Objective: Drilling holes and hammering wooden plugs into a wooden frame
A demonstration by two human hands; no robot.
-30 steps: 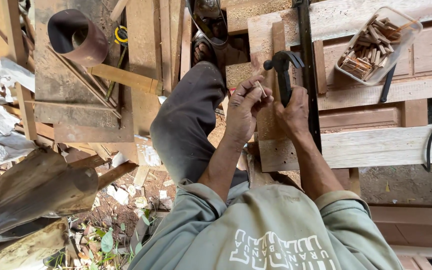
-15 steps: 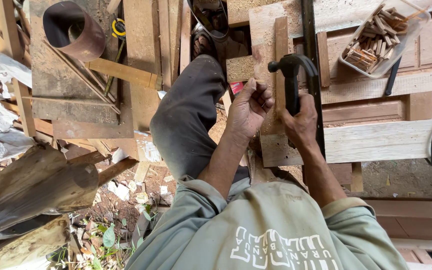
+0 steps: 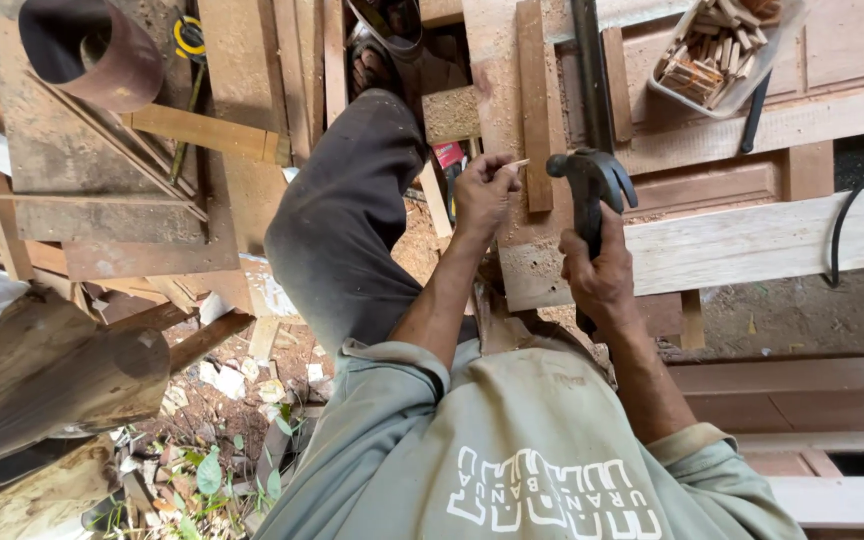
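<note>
Since the earlier frame, both hands have parted: the right hand [image 3: 602, 275] has drawn the hammer [image 3: 592, 185] back, fingers closed round its handle, while the left hand [image 3: 482, 195] pinches a small wooden peg [image 3: 518, 163] against the upright strip [image 3: 534, 105] on the surface [image 3: 752, 240]. Risk: a misjudged blow could catch the pinching fingers, which sit close to the peg. Nearby stand a clear tub of pegs [image 3: 722, 55], a black cable [image 3: 842, 225] and a rusty pipe [image 3: 92, 50]; none obstructs.
</note>
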